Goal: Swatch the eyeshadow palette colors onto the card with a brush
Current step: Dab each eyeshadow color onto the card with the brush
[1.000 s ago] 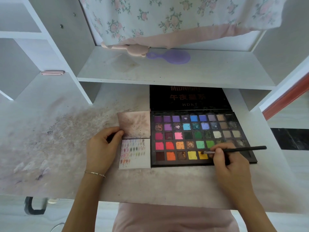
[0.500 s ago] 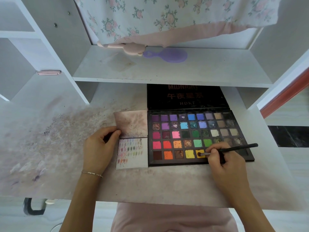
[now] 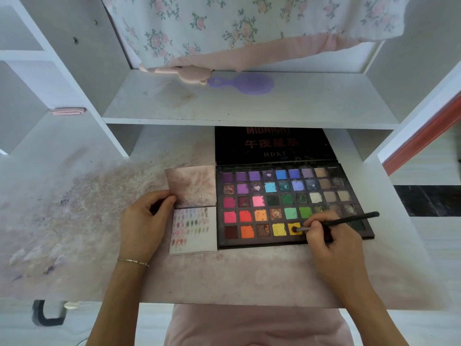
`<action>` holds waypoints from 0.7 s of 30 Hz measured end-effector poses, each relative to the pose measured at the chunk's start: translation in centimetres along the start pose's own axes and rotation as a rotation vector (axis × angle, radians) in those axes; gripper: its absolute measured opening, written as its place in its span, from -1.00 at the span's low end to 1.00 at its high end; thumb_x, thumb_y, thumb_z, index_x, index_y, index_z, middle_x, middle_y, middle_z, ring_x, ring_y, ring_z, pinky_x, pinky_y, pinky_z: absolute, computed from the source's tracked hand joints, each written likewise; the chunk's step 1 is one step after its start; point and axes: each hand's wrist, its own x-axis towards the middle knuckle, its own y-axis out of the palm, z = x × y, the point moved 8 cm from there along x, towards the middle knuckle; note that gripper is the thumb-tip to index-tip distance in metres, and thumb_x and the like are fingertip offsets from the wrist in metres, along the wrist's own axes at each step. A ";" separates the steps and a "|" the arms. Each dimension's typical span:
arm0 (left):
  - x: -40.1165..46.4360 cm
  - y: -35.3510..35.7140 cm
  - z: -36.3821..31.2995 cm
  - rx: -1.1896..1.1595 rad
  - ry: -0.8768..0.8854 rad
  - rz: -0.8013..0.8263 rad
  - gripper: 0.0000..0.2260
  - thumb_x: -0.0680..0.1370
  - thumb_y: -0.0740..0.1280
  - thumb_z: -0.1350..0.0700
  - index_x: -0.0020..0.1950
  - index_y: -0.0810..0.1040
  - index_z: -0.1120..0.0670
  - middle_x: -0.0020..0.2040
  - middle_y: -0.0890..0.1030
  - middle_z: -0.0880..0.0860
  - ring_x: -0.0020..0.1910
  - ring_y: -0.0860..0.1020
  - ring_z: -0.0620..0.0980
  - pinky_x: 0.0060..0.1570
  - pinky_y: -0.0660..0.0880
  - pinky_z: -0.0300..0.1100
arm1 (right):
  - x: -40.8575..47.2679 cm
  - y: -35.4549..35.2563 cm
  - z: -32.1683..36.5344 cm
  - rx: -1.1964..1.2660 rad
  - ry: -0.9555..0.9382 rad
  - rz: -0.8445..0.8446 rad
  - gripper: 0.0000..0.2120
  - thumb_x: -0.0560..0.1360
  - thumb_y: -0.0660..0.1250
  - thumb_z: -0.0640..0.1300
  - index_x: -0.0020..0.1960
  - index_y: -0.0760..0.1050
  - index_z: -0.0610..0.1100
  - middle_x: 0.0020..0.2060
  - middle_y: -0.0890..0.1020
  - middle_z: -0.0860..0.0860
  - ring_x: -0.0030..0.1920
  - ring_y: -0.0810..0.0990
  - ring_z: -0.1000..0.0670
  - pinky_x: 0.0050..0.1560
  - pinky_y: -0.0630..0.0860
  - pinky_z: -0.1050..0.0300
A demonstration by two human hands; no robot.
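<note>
Your right hand [image 3: 331, 243] pinches the brush [image 3: 339, 222] near its silver ferrule, fingers curled round the thin black handle, which slants up and away toward the worktop's right edge. The dark tip of the brush sits in the deep yellow pan, the fifth from the left in the bottom row of the eyeshadow palette [image 3: 287, 206]. Your knuckles cover the pans just to the right of it.

The palette lies open near the middle of the worktop [image 3: 224, 278], its bottom edge running parallel to the front edge. Its black lid [image 3: 272, 146], printed with lettering, leans back under the shelf [image 3: 249, 106] above. Purples and blues fill the top rows, pinks, greens and neutrals the middle, reds, oranges and yellows the bottom.

Your left hand [image 3: 144, 223] holds the card [image 3: 193, 229], thumb and fingertips curled at the left edge where the card's two panels meet. The card lies flat, touching the palette's left side. Its nearer panel is white and carries rows of small colour swatches; the farther panel is smudged pinkish brown. A thin bracelet [image 3: 133, 261] circles your left wrist.

The worktop is dusted with powder stains toward its left edge. On the shelf lie a purple hand mirror [image 3: 245, 83] and a pink brush-like item [image 3: 184, 73], partly under a floral cloth [image 3: 237, 28] hanging from above.
</note>
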 end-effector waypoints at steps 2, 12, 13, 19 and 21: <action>0.0 0.0 0.0 0.005 0.005 0.002 -0.89 0.48 0.34 0.22 -0.05 0.64 0.12 -0.16 0.59 -0.07 -0.17 0.53 -0.08 -0.15 0.37 -0.38 | 0.0 -0.2 0.0 0.023 0.004 -0.019 -0.83 0.37 0.15 -0.18 -0.29 0.38 0.08 -0.44 0.49 0.15 -0.32 0.51 0.30 -0.43 0.33 0.54; 0.0 0.2 0.0 0.006 -0.003 0.008 -0.89 0.47 0.35 0.21 -0.05 0.65 0.12 -0.16 0.60 -0.07 -0.18 0.54 -0.08 -0.13 0.41 -0.28 | -0.6 5.7 4.4 0.227 -0.127 0.144 -0.94 0.41 0.16 -0.03 -0.17 0.37 0.12 -0.25 0.55 0.10 -0.27 0.52 0.21 -0.30 0.38 0.49; 0.0 0.2 0.0 0.000 -0.003 0.010 -0.89 0.47 0.35 0.21 -0.05 0.65 0.12 -0.16 0.60 -0.08 -0.18 0.54 -0.08 -0.12 0.42 -0.26 | -0.7 6.5 4.8 0.242 -0.134 0.158 -0.94 0.41 0.17 -0.03 -0.18 0.37 0.14 -0.24 0.55 0.13 -0.26 0.52 0.19 -0.29 0.38 0.48; 0.0 0.2 0.0 -0.035 -0.003 0.015 -0.89 0.47 0.35 0.22 -0.05 0.64 0.11 -0.15 0.61 -0.07 -0.18 0.54 -0.15 -0.12 0.42 -0.43 | -1.7 10.8 6.4 0.235 -0.125 0.312 -0.95 0.42 0.27 -0.11 -0.19 0.48 0.03 -0.33 0.50 0.20 -0.26 0.49 0.16 -0.26 0.38 0.42; 0.1 0.2 0.0 -0.040 -0.005 0.018 -0.89 0.47 0.35 0.22 -0.06 0.65 0.11 -0.15 0.61 -0.08 -0.18 0.54 -0.17 -0.14 0.40 -0.48 | -1.6 11.3 6.6 0.197 -0.126 0.335 -0.93 0.41 0.27 -0.09 -0.17 0.51 -0.06 -0.32 0.52 0.15 -0.27 0.48 0.13 -0.26 0.40 0.36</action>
